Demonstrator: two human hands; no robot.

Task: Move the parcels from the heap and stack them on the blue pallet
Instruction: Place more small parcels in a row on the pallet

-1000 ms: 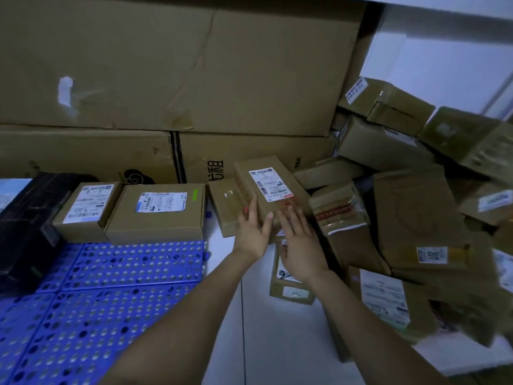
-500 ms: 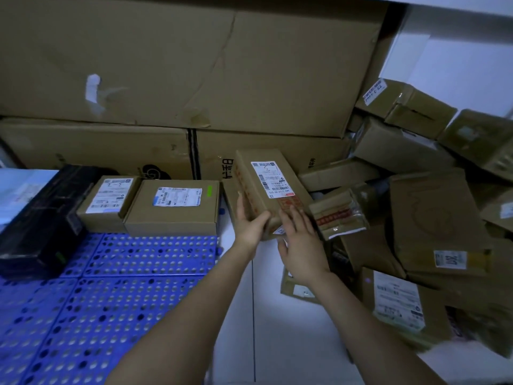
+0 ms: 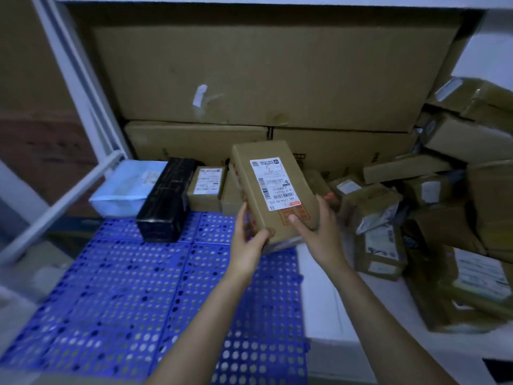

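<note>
Cardboard, labelled. Gripped parcel (image 3: 273,190) at near end, left hand (image 3: 249,240) and right hand (image 3: 319,229) both curled round it. Held over blue pallet's (image 3: 138,287) far-right corner, long axis 11-to-5 o'clock. Placed row (image 3: 206,184) at 10 o'clock; left hand nearer.

I've lifted the parcel (image 3: 273,190) off the heap (image 3: 402,207) and swung it left. It now hangs over the far right part of the pallet (image 3: 133,287), hiding most of the wider box (image 3: 229,200) there. My left hand (image 3: 247,245), flat against its end before, now grips the near left corner. My right hand (image 3: 319,232) holds the right edge, thumb on top. The view has turned left too, bringing in a pale blue parcel (image 3: 125,187).
</note>
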